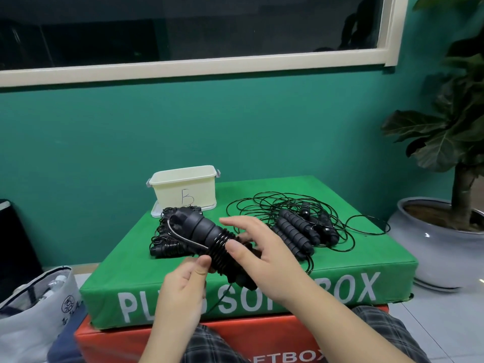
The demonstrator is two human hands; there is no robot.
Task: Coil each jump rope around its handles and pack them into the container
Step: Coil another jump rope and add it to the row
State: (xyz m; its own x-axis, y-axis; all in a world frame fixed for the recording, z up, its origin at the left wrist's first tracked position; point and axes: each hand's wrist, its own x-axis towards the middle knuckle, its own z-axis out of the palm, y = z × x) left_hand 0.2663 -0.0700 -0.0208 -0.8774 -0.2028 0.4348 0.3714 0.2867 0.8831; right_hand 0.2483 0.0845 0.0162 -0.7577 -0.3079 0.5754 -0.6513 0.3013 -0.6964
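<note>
At the far left, on the floor, a pale cloth bag [34,307] carried a round printed stamp whose letters were too small to read. To its right a green soft box [366,247] lay stacked on an orange one [110,344]; white capitals on the green front read "PL", "SO" and "BOX", the middle hidden by the arms, and the orange front showed "FTBOX". On the far left of the green top stood a cream plastic container [183,187], a handwritten "B" on its near wall. Just near of it lay a bundle of already coiled jump ropes [165,244]. Above the near edge, the left hand [180,286] pinched the cord between thumb and fingers, while the right hand [262,255] gripped a pair of black handles [199,229], cord wound round their middle, forefinger stretched out. Farther right, loose jump ropes [296,226] sprawled in tangled loops. A potted plant [450,142] stood at the far right.
</note>
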